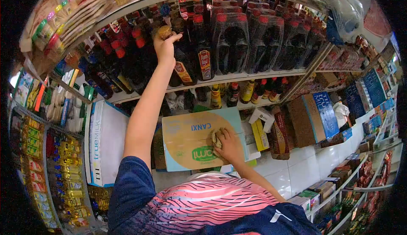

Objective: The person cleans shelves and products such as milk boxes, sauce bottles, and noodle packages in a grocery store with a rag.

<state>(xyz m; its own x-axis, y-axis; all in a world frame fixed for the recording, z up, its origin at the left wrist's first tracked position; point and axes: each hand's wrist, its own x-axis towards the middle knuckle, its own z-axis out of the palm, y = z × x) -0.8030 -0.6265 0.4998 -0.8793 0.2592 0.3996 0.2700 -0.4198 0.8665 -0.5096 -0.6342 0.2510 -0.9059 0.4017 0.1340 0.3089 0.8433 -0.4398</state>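
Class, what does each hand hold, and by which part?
Left hand: apparently a bottle, by its top. Right hand: a crumpled cloth, the gripped part hidden.

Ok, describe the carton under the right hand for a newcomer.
Find the shelf of dark, red-capped bottles. Below it, in front of the pink striped shirt, lies a carton with the right hand and a crumpled cloth on it. Unlike the white TH true MILK carton nearby, its face is brown and pale blue, printed CANXI.
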